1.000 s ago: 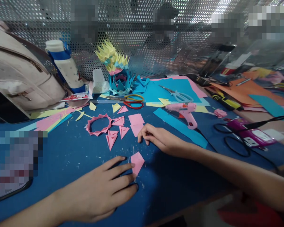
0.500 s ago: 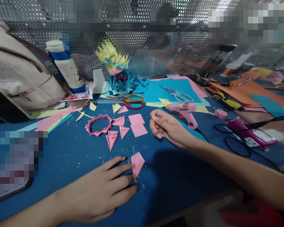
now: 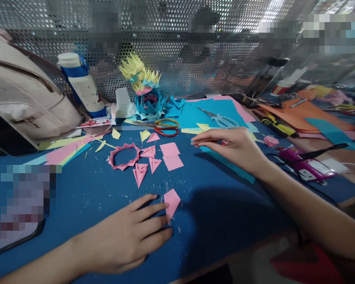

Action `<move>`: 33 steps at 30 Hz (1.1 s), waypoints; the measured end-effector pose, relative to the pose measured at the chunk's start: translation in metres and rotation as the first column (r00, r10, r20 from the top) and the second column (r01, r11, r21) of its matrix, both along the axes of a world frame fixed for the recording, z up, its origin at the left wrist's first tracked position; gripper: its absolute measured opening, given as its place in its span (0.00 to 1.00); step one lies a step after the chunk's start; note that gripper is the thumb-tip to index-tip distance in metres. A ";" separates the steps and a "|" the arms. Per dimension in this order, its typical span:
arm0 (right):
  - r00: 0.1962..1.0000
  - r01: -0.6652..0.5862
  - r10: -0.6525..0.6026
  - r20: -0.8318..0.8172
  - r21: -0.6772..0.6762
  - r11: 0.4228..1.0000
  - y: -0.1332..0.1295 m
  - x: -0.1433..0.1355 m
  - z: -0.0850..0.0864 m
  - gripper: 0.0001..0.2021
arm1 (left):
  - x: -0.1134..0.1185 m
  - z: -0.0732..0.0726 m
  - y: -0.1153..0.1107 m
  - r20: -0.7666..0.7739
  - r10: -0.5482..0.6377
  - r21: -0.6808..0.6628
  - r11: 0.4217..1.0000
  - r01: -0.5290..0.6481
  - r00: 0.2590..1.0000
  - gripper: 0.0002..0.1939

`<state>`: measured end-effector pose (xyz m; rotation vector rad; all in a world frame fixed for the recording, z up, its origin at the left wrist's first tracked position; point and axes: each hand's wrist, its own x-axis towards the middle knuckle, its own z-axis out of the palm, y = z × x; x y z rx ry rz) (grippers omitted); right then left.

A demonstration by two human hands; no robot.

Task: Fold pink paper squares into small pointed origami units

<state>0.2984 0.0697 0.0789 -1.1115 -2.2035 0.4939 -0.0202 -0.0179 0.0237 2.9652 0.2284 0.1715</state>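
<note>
My left hand (image 3: 130, 228) lies palm down on the blue table, fingers spread. Two of its fingertips rest on the lower left edge of a folded pink piece of paper (image 3: 172, 201), pointed at top and bottom. Farther back, my right hand (image 3: 229, 148) reaches over the pink glue gun and hides nearly all of it; only a bit of its red trigger (image 3: 225, 142) shows. Its fingers are stretched out, with a gap between thumb and forefinger. Left of it lie pink paper squares (image 3: 173, 162), several folded pink triangles (image 3: 140, 173) and a ring of folded pink paper (image 3: 124, 167).
Red-and-yellow-handled scissors (image 3: 167, 127) and blue-handled scissors (image 3: 225, 120) lie behind. A spiky paper model (image 3: 150, 104) stands before the perforated metal panel. A bottle (image 3: 84, 88), a bag (image 3: 26, 90) and a phone (image 3: 20, 213) are left. A purple power strip (image 3: 309, 167) with black cables is right.
My right hand has gone from a loose pinch beside the glue gun to stretched fingers over it, moving right and now covering it. My left hand keeps its place.
</note>
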 end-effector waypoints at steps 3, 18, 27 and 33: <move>0.983 0.116 -0.132 0.128 0.126 0.985 -0.002 0.012 0.007 0.09 | 0.000 -0.001 0.000 -0.007 -0.005 -0.008 1.000 0.005 1.000 0.24; 0.804 -0.093 -0.180 0.567 0.418 0.904 0.027 0.060 0.025 0.15 | 0.000 -0.004 -0.002 0.031 0.007 -0.004 1.000 -0.007 0.999 0.24; 0.811 -0.099 -0.205 0.547 0.474 0.875 0.045 0.069 0.026 0.18 | 0.000 -0.002 -0.002 -0.018 0.004 -0.009 1.000 -0.004 1.000 0.24; 0.739 -0.164 -0.173 0.652 0.423 0.891 0.039 0.070 0.024 0.15 | -0.001 -0.003 -0.002 -0.036 0.003 -0.018 1.000 -0.003 0.999 0.24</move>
